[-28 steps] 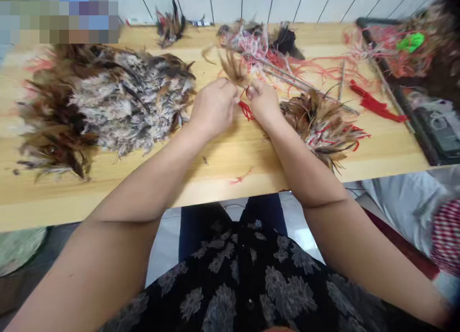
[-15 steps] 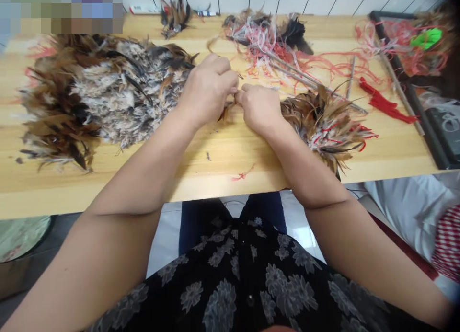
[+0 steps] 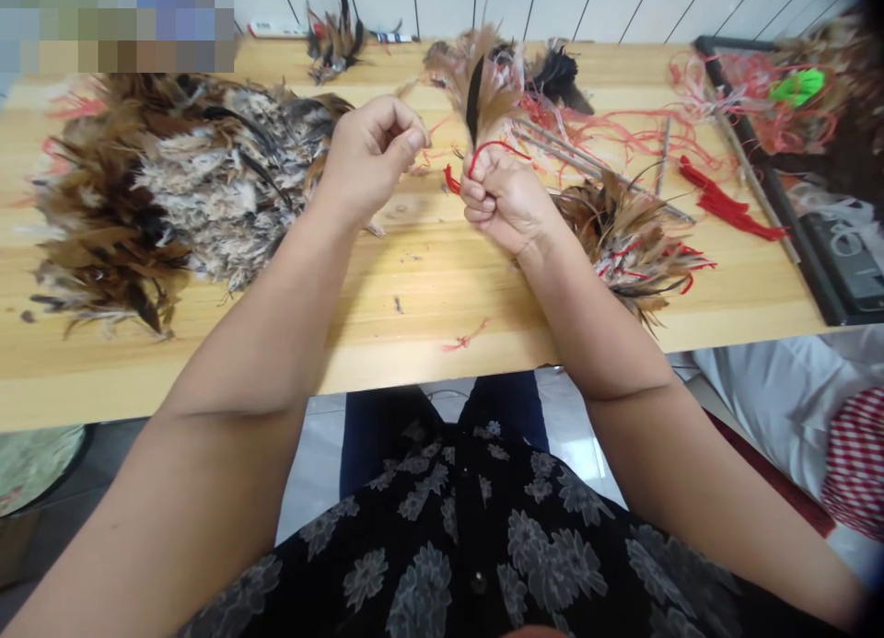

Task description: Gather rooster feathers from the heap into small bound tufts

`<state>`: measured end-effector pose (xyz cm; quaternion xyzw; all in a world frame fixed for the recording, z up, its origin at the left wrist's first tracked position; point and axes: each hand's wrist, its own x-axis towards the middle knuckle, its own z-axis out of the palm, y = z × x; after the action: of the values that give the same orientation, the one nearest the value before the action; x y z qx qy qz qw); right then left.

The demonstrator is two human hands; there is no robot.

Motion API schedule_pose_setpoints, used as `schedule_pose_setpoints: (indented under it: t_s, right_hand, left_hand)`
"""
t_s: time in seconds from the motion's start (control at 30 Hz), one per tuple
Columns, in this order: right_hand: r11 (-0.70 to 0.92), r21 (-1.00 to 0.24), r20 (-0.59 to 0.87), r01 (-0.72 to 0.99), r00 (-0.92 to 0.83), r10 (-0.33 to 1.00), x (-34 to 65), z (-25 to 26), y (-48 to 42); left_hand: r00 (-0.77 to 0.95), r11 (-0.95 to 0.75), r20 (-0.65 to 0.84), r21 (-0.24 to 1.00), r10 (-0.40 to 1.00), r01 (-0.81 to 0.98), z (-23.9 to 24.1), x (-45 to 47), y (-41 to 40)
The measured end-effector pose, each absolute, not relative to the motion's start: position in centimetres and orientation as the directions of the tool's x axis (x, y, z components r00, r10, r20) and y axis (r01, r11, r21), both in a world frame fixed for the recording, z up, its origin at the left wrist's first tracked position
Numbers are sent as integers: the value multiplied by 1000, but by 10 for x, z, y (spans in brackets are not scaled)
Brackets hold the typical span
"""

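Observation:
My right hand (image 3: 503,196) is closed around the base of a small feather bundle (image 3: 478,86), brown with one black feather, held upright above the wooden table (image 3: 428,288). A red string (image 3: 483,152) loops around the bundle's base by my fingers. My left hand (image 3: 373,155) is closed in a pinch just left of the bundle; what it pinches is too thin to make out.
A large heap of brown and grey feathers (image 3: 172,182) lies on the left. A tied feather bunch (image 3: 628,228) lies right of my hand. Red strings and thin sticks (image 3: 594,141) are scattered behind. A dark tray (image 3: 794,159) stands at the right edge.
My right hand has lifted and turned the feather bundle upright, the red string now at its base. My left hand has drawn away to the left, still pinched.

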<state>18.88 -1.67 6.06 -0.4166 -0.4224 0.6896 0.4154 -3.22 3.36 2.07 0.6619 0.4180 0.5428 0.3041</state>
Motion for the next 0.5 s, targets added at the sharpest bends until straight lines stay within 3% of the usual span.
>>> schedule_pose_setpoints:
  t_s: [0.17,0.5]
  right_hand:
    - [-364,-909,-285,-203,-333,899,184,65,-21]
    - [-123,-987,-134,102,-113,984,171,41,-8]
  left_hand:
    - [37,-373,372,914,927,156,9,-32,40]
    - [110,-398,386,839,916,370,20,-2,5]
